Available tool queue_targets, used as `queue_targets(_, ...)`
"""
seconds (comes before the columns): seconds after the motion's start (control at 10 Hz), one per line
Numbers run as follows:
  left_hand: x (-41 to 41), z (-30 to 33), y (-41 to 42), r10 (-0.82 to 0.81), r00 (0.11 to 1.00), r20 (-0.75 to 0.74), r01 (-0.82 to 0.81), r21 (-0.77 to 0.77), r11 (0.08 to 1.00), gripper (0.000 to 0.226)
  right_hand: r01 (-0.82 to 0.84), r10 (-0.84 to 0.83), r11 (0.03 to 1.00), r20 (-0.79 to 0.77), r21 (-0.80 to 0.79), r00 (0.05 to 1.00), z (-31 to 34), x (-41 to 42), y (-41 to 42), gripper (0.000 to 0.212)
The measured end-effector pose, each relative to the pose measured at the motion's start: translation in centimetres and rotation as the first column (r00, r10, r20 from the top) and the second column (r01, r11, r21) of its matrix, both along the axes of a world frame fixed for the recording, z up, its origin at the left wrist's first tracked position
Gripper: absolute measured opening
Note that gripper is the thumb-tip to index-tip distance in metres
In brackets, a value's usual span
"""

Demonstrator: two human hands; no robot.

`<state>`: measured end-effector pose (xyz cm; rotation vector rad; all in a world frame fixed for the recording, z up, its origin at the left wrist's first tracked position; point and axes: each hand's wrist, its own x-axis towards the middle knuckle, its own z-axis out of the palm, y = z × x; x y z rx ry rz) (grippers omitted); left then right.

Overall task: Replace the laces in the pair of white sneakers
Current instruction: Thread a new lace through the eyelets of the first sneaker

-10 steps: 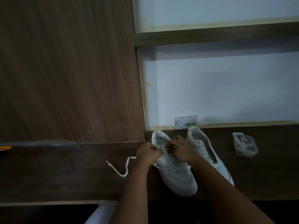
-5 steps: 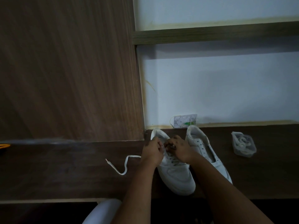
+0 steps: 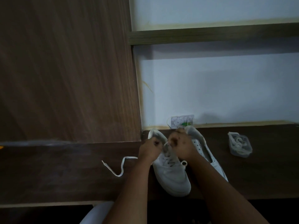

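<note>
Item 1. Left hand (image 3: 149,147): fingers curled tight over the lacing area of the nearer sneaker, on its left side. The white lace runs out from under this hand; whether the fingers pinch it cannot be told.

Item 2. Right hand (image 3: 182,145): fingers curled at the upper eyelets, just right of the left-hand fingers, apparently gripping a short run of lace that shows between the two hands. The exact grip is blurred.

Item 3. Nearer sneaker (image 3: 171,175): white, on the dark tabletop (image 3: 56,175), directly beneath both sets of fingers, toe toward the person.

Item 4. Second sneaker (image 3: 203,147): white, touching the first on the far side of the right-hand fingers, partly covered by the right forearm.

Item 5. Lace (image 3: 120,167): white, its loose end trailing in a curve across the tabletop, left of the left-hand fingers. A small loop shows just below the right hand.

Item 6. Clear plastic container (image 3: 240,145): holds coiled white laces; well to the right of the right-hand fingers, on the tabletop.

Item 7. Small card (image 3: 182,121): against the wall, just beyond the fingers.
</note>
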<state>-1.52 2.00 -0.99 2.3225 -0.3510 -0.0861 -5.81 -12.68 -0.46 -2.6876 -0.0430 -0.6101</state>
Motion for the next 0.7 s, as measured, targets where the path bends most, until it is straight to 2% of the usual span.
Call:
queue_targets(0.1, 0.9, 0.0, 0.7, -0.060, 0.997, -0.053, 0.057, -0.050, 0.997, 0.023, 0.192, -0.322, 0.766, 0.107, 0.613, 0.941, 1.4, 0.0, -2.4, 0.017)
queue_targets(0.2, 1.3, -0.3, 1.3, -0.096, 0.989, -0.117, 0.082, -0.117, 0.990, 0.023, -0.009, -0.395, -0.001, 0.008, 1.000, 0.919, 2.9, -0.6, -5.3, 0.019)
queue_targets(0.3, 1.8, -0.4, 1.5, -0.113, 0.983, -0.144, 0.095, -0.129, 0.987, 0.021, -0.080, -0.318, -0.428, -0.067, 0.900, 0.946, 3.6, -1.1, -5.3, 0.023)
queue_targets(0.4, 2.4, -0.1, 1.4, -0.161, 0.971, -0.174, 0.143, -0.112, 0.983, 0.016, 0.152, -0.200, 0.455, -0.066, 0.877, 0.978, 3.5, -1.0, -3.4, 0.013)
queue_targets(0.5, 2.7, 0.9, 1.5, -0.215, 0.951, -0.224, 0.205, -0.065, 0.977, 0.022, -0.100, 0.101, 0.995, -0.245, 0.016, 0.964, 2.9, -1.0, -1.5, 0.024)
queue_targets(0.6, 3.0, 1.8, 1.7, -0.262, 0.931, -0.254, 0.267, -0.014, 0.964, 0.024, -0.134, 0.079, 0.975, -0.290, -0.175, 0.954, 2.8, -0.8, -0.5, 0.026)
queue_targets(0.7, 3.1, 1.9, 1.8, -0.283, 0.923, -0.262, 0.293, -0.003, 0.956, 0.027, -0.112, 0.066, 0.971, -0.209, -0.213, 0.976, 2.7, -0.5, -0.1, 0.010)
